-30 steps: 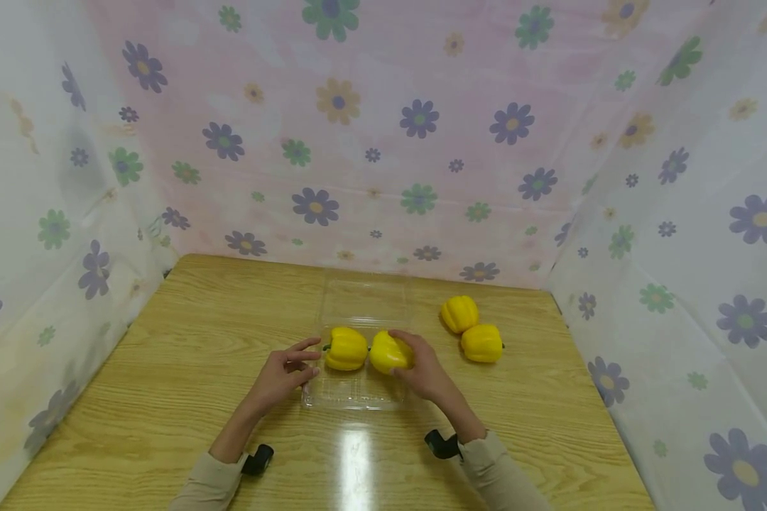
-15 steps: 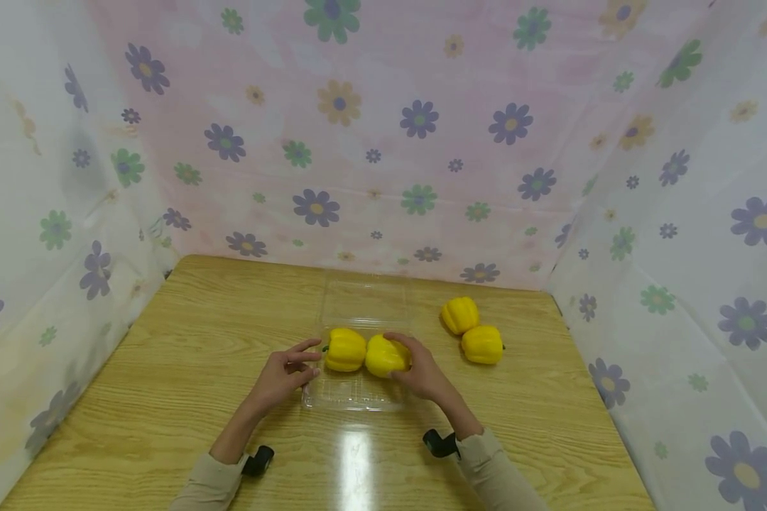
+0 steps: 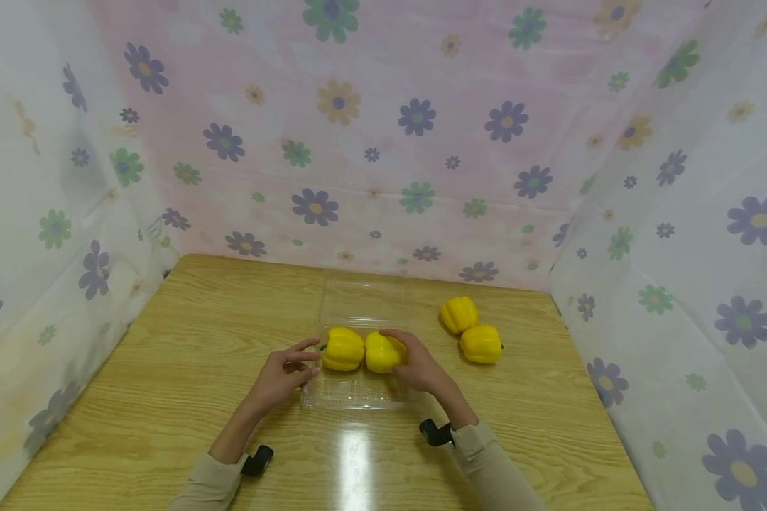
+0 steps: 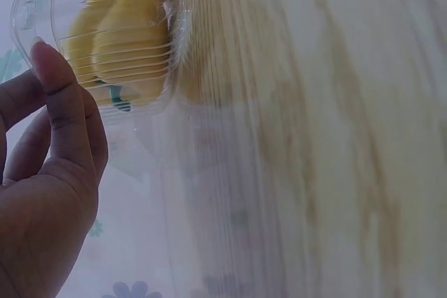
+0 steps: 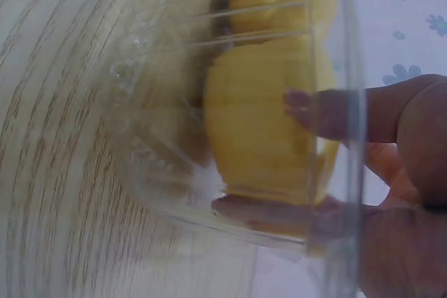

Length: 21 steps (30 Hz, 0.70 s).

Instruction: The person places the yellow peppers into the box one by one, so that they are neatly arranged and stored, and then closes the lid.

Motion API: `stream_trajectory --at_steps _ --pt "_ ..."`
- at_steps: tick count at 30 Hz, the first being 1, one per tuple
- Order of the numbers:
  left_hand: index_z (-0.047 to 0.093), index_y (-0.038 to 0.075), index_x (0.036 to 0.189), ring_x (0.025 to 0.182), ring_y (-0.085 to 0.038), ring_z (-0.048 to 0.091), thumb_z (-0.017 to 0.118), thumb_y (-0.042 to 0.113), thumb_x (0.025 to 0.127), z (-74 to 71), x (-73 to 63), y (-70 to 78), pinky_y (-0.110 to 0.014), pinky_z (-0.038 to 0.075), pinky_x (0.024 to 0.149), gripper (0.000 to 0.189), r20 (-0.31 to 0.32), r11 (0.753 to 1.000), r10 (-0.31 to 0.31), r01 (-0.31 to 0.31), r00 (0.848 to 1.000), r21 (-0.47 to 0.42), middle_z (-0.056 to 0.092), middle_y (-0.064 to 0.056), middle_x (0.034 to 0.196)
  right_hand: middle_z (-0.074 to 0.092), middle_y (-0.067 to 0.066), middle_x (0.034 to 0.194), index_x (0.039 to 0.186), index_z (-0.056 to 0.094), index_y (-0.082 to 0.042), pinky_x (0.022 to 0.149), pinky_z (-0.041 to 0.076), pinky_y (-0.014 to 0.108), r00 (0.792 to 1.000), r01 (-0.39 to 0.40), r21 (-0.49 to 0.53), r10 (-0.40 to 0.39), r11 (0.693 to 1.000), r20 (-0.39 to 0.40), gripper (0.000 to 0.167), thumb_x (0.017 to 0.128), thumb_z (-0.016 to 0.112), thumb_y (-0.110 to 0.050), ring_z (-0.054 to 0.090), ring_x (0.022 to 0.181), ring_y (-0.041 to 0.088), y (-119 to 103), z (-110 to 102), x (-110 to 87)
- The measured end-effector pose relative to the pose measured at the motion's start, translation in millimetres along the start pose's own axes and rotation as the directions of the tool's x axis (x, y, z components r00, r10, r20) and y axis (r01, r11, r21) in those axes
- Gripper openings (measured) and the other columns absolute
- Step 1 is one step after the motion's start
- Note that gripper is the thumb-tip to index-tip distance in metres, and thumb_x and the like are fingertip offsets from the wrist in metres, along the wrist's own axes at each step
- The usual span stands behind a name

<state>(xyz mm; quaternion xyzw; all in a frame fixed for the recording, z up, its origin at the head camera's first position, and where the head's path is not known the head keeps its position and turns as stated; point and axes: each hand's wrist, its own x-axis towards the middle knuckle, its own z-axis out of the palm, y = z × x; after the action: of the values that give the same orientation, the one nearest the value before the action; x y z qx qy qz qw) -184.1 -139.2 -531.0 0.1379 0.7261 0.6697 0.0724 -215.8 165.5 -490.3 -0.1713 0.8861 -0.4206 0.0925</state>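
A hinged clear plastic container (image 3: pixel 351 399) lies unfolded on the table, its lid (image 3: pixel 366 298) laid back behind the base. Two yellow bell peppers sit side by side in the base: the left pepper (image 3: pixel 344 349) with its green stem pointing left, and the right pepper (image 3: pixel 382 353) close against it. My right hand (image 3: pixel 420 367) grips the right pepper from its right side, thumb in front and fingers over the back. In the right wrist view, these fingers (image 5: pixel 325 113) show through the clear wall. At the left edge, my left hand (image 3: pixel 284 372) holds the container's rim (image 4: pixel 24 15) with its fingertips.
Two more yellow bell peppers, a rear pepper (image 3: pixel 459 314) and a front pepper (image 3: pixel 482 344), rest together right of the container. The wooden table (image 3: pixel 230 305) is enclosed by flower-patterned curtains (image 3: pixel 383 142) at the back and sides.
My right hand has shifted slightly left with the right pepper, bringing it up against the left one. My left hand has stayed at the container's edge.
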Motion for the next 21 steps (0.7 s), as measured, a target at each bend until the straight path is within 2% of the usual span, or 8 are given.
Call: stream_trajectory --at_steps 7,10,17,21 --pt "0.063 -0.016 0.126 0.07 -0.014 0.061 0.067 -0.005 0.095 0.7 -0.2 0.1 -0.026 0.056 0.055 0.033 0.011 0.999 0.027 -0.026 1.0 -0.019 0.041 -0.029 0.155 0.048 0.02 0.149 0.147 0.053 -0.01 0.116 0.034 0.063 1.0 -0.009 -0.006 0.009 1.0 -0.015 0.069 0.084 0.069 0.014 0.04 0.142 0.042 -0.9 1.0 0.5" --pt "0.063 -0.017 0.126 0.07 -0.013 0.061 0.067 -0.005 0.094 1.0 -0.3 0.7 -0.026 0.056 0.055 0.033 0.014 0.999 0.012 -0.012 1.0 -0.034 0.04 -0.028 0.156 0.047 0.019 0.15 0.147 0.053 -0.012 0.116 0.033 0.063 1.0 -0.006 0.011 0.006 1.0 -0.018 0.069 0.085 0.07 0.012 0.039 0.143 0.042 1.0 1.2 0.6" --pt "0.062 -0.017 0.126 0.07 -0.012 0.06 0.067 -0.005 0.094 1.2 -0.4 2.4 -0.027 0.057 0.056 0.034 0.016 0.999 0.0 0.001 1.0 -0.044 0.039 -0.028 0.157 0.043 0.016 0.156 0.149 0.052 -0.016 0.118 0.028 0.065 0.999 -0.035 0.071 0.036 0.997 -0.016 0.061 0.092 0.074 -0.007 0.032 0.148 0.041 4.5 1.3 0.7" --pt "0.063 -0.018 0.125 0.07 -0.013 0.06 0.067 -0.005 0.094 1.4 -0.2 2.2 -0.028 0.057 0.056 0.034 0.013 0.999 0.009 -0.009 1.0 -0.035 0.039 -0.029 0.156 0.043 0.017 0.156 0.148 0.051 -0.013 0.119 0.028 0.064 0.998 -0.037 0.085 0.04 0.996 -0.039 0.06 0.093 0.074 -0.007 0.033 0.147 0.041 7.4 3.6 1.3"
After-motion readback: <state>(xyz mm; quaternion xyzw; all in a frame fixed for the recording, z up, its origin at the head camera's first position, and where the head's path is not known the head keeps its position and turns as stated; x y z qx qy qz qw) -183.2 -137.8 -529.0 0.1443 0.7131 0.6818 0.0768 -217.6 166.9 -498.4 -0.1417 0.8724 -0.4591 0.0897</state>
